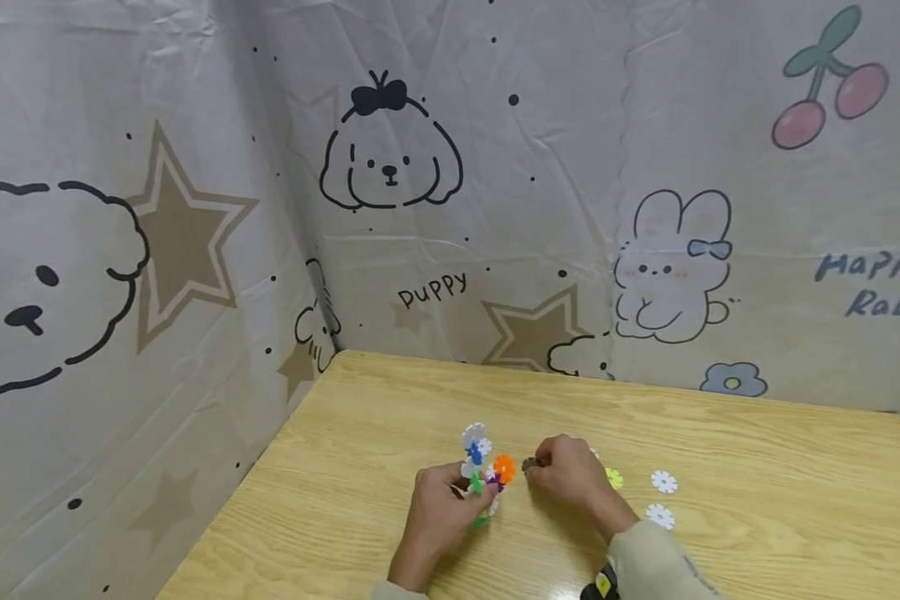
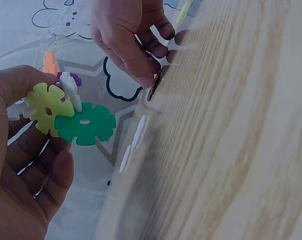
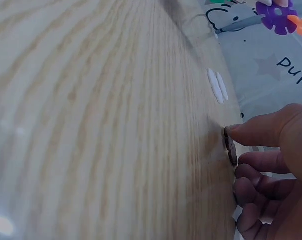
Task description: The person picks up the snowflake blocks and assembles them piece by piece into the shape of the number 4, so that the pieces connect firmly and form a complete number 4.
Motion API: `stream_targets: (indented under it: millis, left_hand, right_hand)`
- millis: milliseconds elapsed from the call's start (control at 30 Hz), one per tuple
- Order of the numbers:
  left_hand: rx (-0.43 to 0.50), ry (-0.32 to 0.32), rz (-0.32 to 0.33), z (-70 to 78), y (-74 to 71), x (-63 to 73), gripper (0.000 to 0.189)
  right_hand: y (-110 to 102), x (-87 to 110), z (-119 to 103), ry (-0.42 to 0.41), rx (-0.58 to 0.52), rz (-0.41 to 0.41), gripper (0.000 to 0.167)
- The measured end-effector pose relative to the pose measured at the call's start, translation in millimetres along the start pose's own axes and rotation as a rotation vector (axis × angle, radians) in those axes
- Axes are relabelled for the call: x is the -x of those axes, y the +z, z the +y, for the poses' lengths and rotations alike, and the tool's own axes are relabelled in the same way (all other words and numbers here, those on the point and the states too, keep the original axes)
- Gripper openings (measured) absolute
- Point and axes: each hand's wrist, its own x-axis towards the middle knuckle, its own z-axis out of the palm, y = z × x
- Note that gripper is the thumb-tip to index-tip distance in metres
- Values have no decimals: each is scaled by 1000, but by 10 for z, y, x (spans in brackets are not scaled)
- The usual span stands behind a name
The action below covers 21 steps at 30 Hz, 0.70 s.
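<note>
1. here's the notched-disc cluster (image 2: 62,108), pinched in the left hand (image 1: 441,504); best held lightly.
2. just right of the cluster, the right hand (image 1: 573,475) pinches a brown disc (image 3: 231,147); gripping its edge should spare the slots.
3. farther right, white discs (image 1: 658,481).

From the head we look forward and down, farther off, across the surface (image 1: 330,450); from each wrist we look close, tilted, along it, both wrist views sharing the right hand (image 2: 128,37) and brown disc (image 2: 154,87).
</note>
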Motion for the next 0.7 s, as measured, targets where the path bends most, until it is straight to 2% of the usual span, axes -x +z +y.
stream_targets:
  millis: [200, 400, 700]
  left_hand:
    - [-3, 0, 4, -10, -9, 1, 11]
    - [0, 5, 10, -12, 3, 0, 9]
    - [9, -2, 7, -23, 5, 13, 11]
  right_hand:
    - [-7, -21, -17, 4, 38, -16, 8]
    - [-26, -34, -21, 21, 28, -28, 12]
    - [-69, -7, -7, 34, -84, -31, 20]
